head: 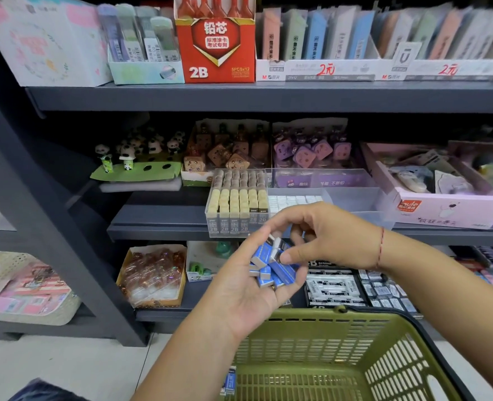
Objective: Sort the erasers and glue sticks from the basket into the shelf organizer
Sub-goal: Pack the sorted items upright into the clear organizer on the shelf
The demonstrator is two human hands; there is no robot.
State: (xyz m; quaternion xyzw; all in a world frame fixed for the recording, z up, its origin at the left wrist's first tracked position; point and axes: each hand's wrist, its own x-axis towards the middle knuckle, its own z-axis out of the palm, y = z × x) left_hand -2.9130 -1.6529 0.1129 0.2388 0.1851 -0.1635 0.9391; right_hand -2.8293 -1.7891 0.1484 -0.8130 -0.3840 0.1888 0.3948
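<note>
Held a handful of blue-sleeved erasers (271, 267) in the left grip (248, 287), palm up, fingers curled loosely round them, just above the green basket (320, 340). Pinched the topmost eraser of that pile between thumb and fingertips of the right grip (323, 235). Judged partway through: found the clear shelf organizer (352, 198) on the middle shelf (158, 224) stocked with cream and brown erasers (236, 198) at its left and small white ones (291, 201) mid-row, with a bare compartment at the right. Had yet to shelve any of the handful. Spotted spare blue erasers (229, 377) low at the basket's left side. Saw no glue sticks anywhere.
</note>
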